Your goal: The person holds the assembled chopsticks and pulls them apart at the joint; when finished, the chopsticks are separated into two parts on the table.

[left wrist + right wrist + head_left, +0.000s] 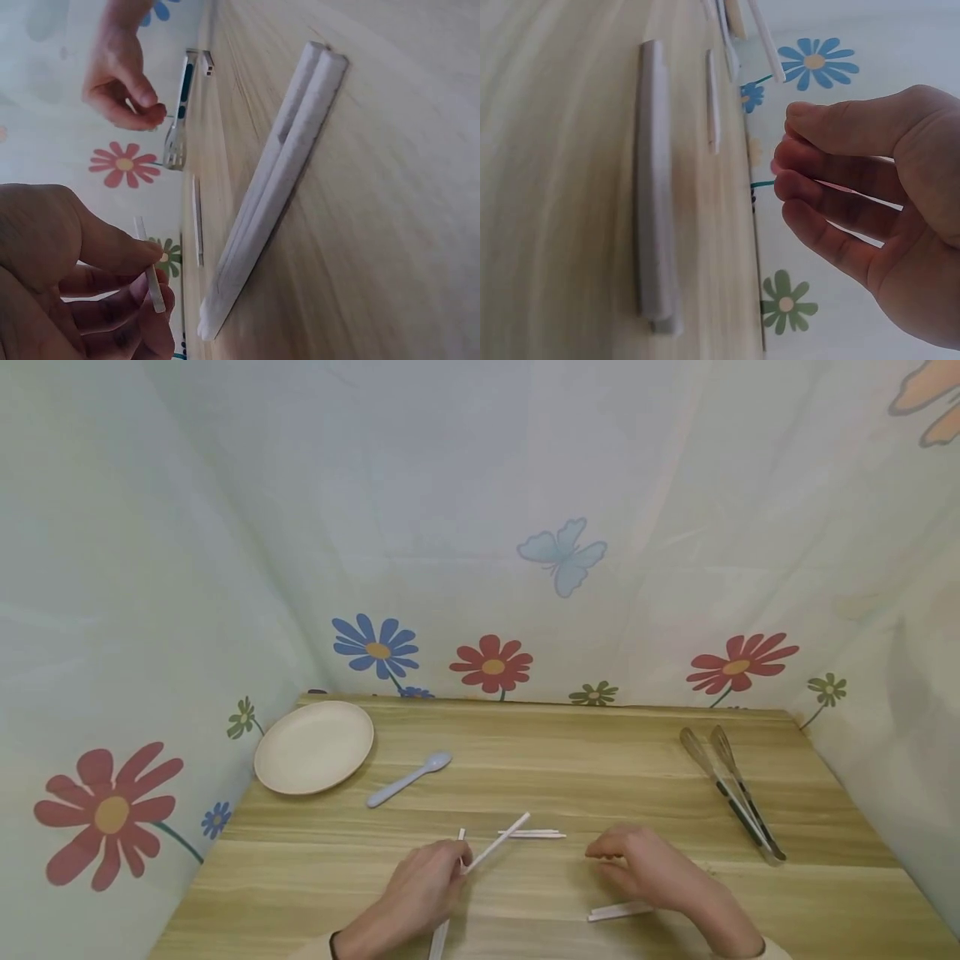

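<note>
Slippage is judged the first risk: one slim, straight white stick is pinched between the thumb and fingertips of the left hand, with a long stretch projecting forward and to the right. If it is pressed off-centre, it could be swivelled or dropped. It is held above the light, wood-grained counter, and in the head view its free end is seen across the left part of a far pair of white sticks; by the right wrist view, no contact is made. Should the left hand be lowered, that pair could be nudged askew by the tip.

Under the left hand, a near pair of long white sticks is laid side by side; it could be brushed out of line by the palm or wrist.

By the right hand, nothing is held: its fingers are loosely bent, above the counter. A right-hand pair of white sticks is partly hidden by it in the head view and could be knocked if the wrist is dropped.

Less danger seems to be posed by the steel tongs with dark grips, the pale blue spoon and the round cream plate, all set apart from both hands.
</note>
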Demonstrator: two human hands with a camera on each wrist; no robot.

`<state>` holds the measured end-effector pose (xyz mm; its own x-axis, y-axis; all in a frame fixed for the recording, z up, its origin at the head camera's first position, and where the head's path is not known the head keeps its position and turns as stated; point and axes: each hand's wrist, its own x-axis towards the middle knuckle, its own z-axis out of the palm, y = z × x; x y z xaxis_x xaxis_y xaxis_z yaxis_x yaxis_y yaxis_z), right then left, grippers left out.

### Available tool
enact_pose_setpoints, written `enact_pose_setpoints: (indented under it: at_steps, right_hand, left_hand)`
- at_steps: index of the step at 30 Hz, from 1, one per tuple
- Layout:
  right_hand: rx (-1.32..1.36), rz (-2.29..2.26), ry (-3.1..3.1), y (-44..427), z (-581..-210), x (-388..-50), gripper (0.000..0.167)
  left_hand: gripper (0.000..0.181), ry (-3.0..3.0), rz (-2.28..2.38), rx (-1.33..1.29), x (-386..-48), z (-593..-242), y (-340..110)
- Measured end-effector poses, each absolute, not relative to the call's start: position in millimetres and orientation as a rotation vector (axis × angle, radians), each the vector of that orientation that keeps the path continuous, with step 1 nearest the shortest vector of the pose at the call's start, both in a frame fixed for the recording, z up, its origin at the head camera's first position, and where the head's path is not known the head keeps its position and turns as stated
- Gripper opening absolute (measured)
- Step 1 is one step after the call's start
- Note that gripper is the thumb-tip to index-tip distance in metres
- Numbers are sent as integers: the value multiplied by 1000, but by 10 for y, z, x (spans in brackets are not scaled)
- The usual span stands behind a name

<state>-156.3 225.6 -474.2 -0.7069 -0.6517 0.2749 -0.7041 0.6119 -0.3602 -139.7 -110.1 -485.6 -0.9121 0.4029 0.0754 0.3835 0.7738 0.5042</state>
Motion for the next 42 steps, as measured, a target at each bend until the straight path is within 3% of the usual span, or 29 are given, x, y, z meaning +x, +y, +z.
enact_pose_setpoints:
  at_steps: [42]
  right_hand:
    - [1116,663,-2516,1817,-4609,-1755,23]
  left_hand:
    - [12,3095,724,818,-1611,-4772,-885]
